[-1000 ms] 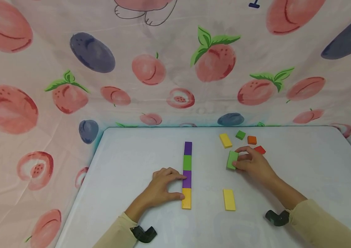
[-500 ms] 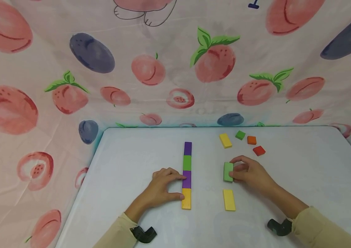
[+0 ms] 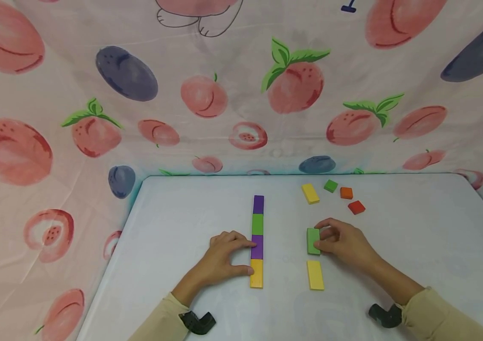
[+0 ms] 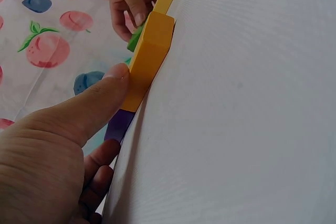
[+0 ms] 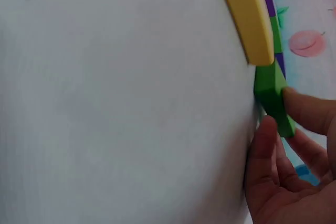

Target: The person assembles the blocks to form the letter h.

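Note:
In the head view a straight row on the white table joins a yellow-orange block [image 3: 256, 273], a purple block [image 3: 257, 247], a green block [image 3: 257, 224] and a dark purple block [image 3: 259, 204], end to end. My left hand [image 3: 224, 258] rests against the row's left side, thumb at the yellow-orange block and forefinger at the nearer purple one. To the right, my right hand [image 3: 345, 241] pinches a light green block [image 3: 313, 241] between thumb and fingers. That block lies just beyond a pale yellow block [image 3: 315, 275], with a small gap between them.
Farther back lie a yellow block [image 3: 310, 193], a small green block [image 3: 331, 185], an orange block [image 3: 346, 192] and a red block [image 3: 356, 207]. The white table [image 3: 190, 203] ends at a fruit-printed cloth [image 3: 156, 156]. Each wrist carries a black device [image 3: 198, 323].
My right hand has brought the light green block toward me and slightly left, straightening it in line with the pale yellow block. My left hand has stayed put.

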A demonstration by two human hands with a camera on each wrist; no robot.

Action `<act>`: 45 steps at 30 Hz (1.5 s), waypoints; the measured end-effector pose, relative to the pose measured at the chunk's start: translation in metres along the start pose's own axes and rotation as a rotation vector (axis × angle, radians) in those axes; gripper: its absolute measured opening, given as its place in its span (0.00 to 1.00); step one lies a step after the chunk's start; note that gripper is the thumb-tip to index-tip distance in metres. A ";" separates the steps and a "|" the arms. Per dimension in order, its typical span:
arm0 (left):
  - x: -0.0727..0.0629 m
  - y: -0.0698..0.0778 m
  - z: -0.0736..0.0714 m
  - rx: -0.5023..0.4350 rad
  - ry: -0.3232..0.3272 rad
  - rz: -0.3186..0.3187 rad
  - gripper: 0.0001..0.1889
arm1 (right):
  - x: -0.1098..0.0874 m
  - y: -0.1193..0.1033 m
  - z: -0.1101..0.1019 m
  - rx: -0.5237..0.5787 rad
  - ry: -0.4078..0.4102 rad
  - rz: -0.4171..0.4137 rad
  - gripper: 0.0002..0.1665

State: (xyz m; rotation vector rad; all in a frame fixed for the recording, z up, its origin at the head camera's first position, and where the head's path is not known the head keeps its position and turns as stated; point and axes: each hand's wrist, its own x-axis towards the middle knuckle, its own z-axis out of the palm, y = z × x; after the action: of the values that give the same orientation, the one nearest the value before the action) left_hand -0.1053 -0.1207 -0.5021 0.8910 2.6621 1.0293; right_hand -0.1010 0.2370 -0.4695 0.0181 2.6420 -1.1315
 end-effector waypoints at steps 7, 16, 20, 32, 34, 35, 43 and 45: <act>0.000 0.001 0.000 -0.010 -0.009 -0.012 0.31 | 0.000 0.002 -0.003 -0.130 0.015 -0.103 0.26; 0.000 0.000 -0.001 -0.002 -0.016 -0.017 0.31 | 0.003 0.004 -0.007 -0.159 -0.039 -0.140 0.29; 0.000 -0.001 0.000 -0.004 -0.024 -0.033 0.31 | 0.004 0.005 -0.008 -0.143 -0.064 -0.145 0.29; 0.001 -0.003 0.001 0.002 -0.021 -0.026 0.31 | 0.004 0.007 -0.006 -0.117 -0.107 -0.143 0.30; 0.001 -0.003 0.002 0.004 -0.022 -0.025 0.31 | 0.004 0.007 -0.006 -0.114 -0.118 -0.139 0.30; 0.001 -0.003 0.002 0.005 -0.022 -0.025 0.31 | 0.004 0.007 -0.006 -0.112 -0.124 -0.138 0.30; 0.001 -0.003 0.001 0.004 -0.027 -0.029 0.31 | 0.007 0.011 -0.009 -0.126 -0.183 -0.179 0.30; 0.000 -0.003 0.001 0.004 -0.026 -0.028 0.31 | 0.008 0.013 -0.010 -0.132 -0.196 -0.195 0.30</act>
State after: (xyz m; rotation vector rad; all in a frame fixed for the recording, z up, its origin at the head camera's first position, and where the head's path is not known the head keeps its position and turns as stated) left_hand -0.1067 -0.1216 -0.5041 0.8596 2.6490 0.9993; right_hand -0.1095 0.2523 -0.4742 -0.3645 2.5774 -0.9570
